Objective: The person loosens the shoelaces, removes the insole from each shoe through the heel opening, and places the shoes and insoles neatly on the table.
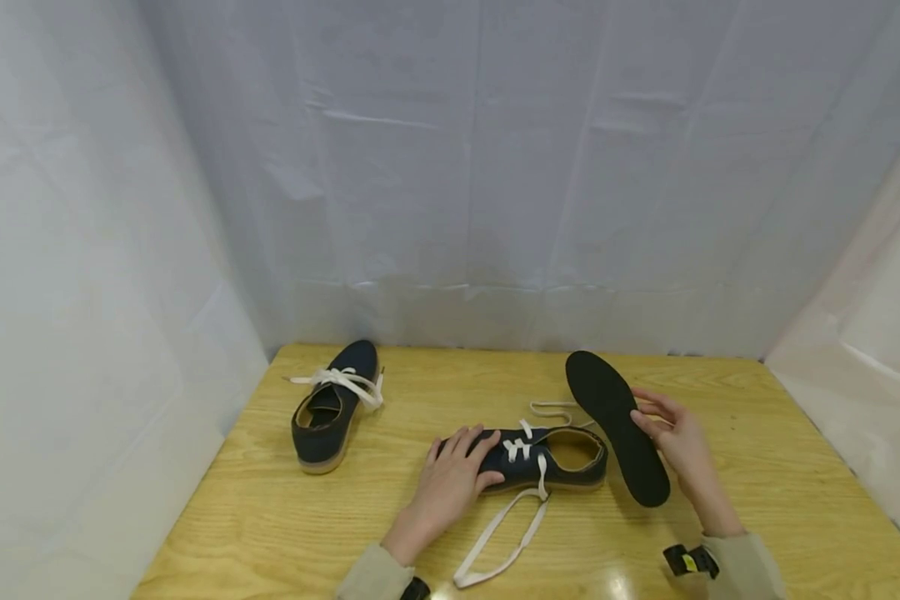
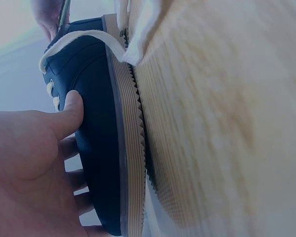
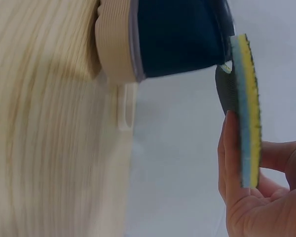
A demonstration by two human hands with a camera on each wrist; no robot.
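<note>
A navy lace-up shoe (image 1: 576,478) with a ribbed tan sole lies sideways on the table, toe left, its opening showing a tan lining. My left hand (image 1: 450,483) holds its toe, thumb (image 2: 75,106) on the near side and fingers over the top. To the right of the heel, my right hand (image 1: 678,442) pinches a black insole (image 1: 607,400) by its long edge, tilted above the table. Seen edge-on in the right wrist view, the insole (image 3: 247,133) has blue and yellow layers and overlaps the shoe's heel (image 3: 180,39).
A second navy shoe (image 1: 322,443) stands at the left rear of the wooden table (image 1: 247,525), its white laces tied. From the held shoe, a loose white lace (image 1: 495,542) loops toward the front. Pale sheeting (image 1: 465,183) hangs behind and at both sides.
</note>
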